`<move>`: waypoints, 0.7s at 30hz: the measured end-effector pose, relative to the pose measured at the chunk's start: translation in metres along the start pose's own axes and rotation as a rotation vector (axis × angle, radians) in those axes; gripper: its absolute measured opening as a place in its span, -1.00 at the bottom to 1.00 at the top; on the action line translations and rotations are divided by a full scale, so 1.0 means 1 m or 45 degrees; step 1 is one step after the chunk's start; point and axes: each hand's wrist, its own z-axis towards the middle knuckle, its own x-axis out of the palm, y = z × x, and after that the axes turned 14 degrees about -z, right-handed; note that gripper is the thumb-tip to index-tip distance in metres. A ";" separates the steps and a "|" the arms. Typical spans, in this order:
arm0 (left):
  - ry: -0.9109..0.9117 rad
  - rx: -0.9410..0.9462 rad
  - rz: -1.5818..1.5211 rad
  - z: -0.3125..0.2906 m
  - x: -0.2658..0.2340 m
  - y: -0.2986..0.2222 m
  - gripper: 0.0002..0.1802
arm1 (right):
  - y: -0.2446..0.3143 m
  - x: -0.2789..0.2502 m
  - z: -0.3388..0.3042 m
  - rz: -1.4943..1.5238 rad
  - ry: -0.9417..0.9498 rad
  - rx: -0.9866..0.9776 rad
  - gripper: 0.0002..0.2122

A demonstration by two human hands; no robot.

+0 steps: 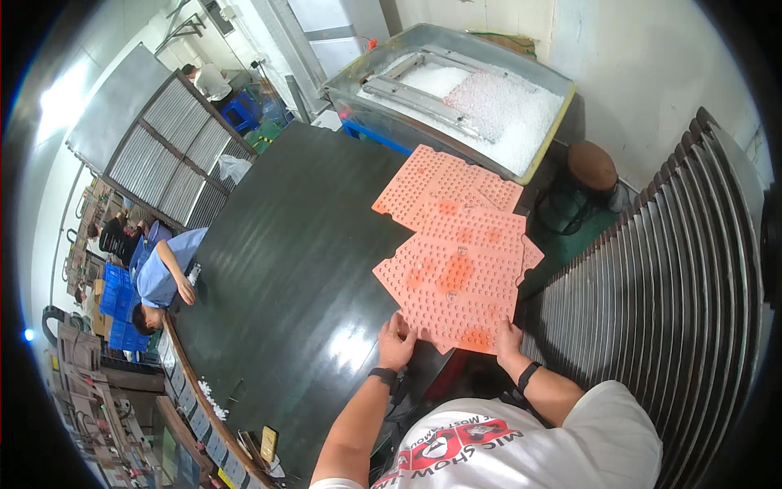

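A salmon-pink board (456, 281) dotted with rows of round holes lies in front of me, with deeper orange patches on it. My left hand (397, 344) pinches its lower left edge, thumb and fingers closed at the rim. At the lower right corner, my right hand (508, 337) grips the same board, with some fingers hidden underneath. Beneath and beyond it lie more pink boards of the same kind, one of them a perforated board (419, 183) reaching toward the bin. Dark bands circle both my wrists.
Beyond the dark tabletop (285, 236) stands a clear bin (521, 167) of white granules and metal bars. Stacked metal trays (643, 269) rise close on my right, near a brown-topped stool (592, 166). A co-worker (167, 273) leans at the table's left; a yellow object (269, 444) lies near its edge.
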 end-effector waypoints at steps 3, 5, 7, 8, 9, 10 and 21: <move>-0.021 -0.064 0.058 -0.006 -0.010 -0.006 -0.41 | 0.014 0.014 -0.007 0.207 0.080 0.065 -0.63; -0.087 -0.116 0.089 -0.017 -0.019 0.014 -0.39 | 0.032 0.022 -0.006 0.289 0.204 0.035 -0.64; -0.097 -0.214 0.074 -0.032 -0.032 0.019 -0.42 | 0.052 0.024 -0.009 0.676 0.510 0.246 -0.63; -0.141 -0.231 0.086 -0.041 -0.038 0.021 -0.45 | 0.056 0.027 -0.008 0.677 0.508 0.245 -0.63; -0.186 -0.249 0.095 -0.049 -0.043 0.023 -0.47 | 0.059 0.030 -0.008 0.710 0.490 0.291 -0.63; -0.195 -0.376 -0.023 -0.057 -0.049 0.007 -0.49 | 0.061 0.031 -0.006 0.744 0.470 0.337 -0.62; -0.509 -0.677 -0.384 -0.143 -0.089 0.049 -0.67 | 0.090 0.062 0.003 0.909 0.583 0.335 -0.56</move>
